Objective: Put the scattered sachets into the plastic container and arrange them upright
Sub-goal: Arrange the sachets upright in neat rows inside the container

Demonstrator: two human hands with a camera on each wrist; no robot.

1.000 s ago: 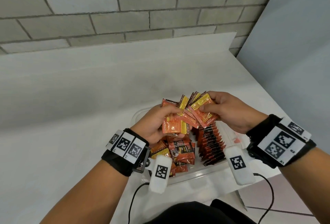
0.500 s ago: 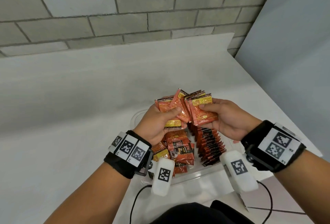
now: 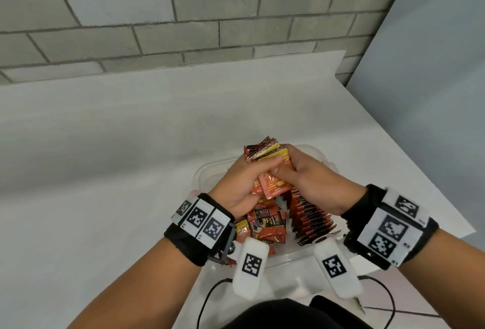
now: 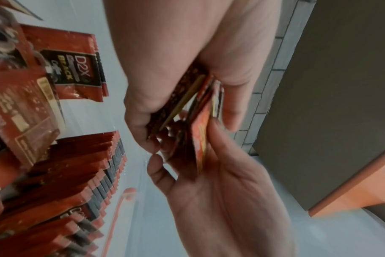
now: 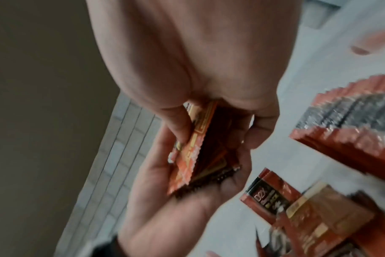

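A bunch of red and orange sachets (image 3: 270, 163) is held above the clear plastic container (image 3: 207, 171). My left hand (image 3: 246, 184) and my right hand (image 3: 304, 176) both grip it, pressed close together. From the left wrist the bunch (image 4: 198, 111) shows edge-on between the fingers; in the right wrist view the sachets (image 5: 191, 153) sit between both palms. Inside the container a row of upright sachets (image 3: 312, 218) fills the right side and loose sachets (image 3: 265, 223) lie flat on the left.
The container stands at the near edge of a white table (image 3: 105, 158). A grey brick wall (image 3: 183, 13) runs behind it and a pale panel (image 3: 433, 53) stands to the right. Cables (image 3: 210, 300) hang below the wrists.
The fanned sachets have been squeezed into one tight bunch. Both hands have come together until they touch.
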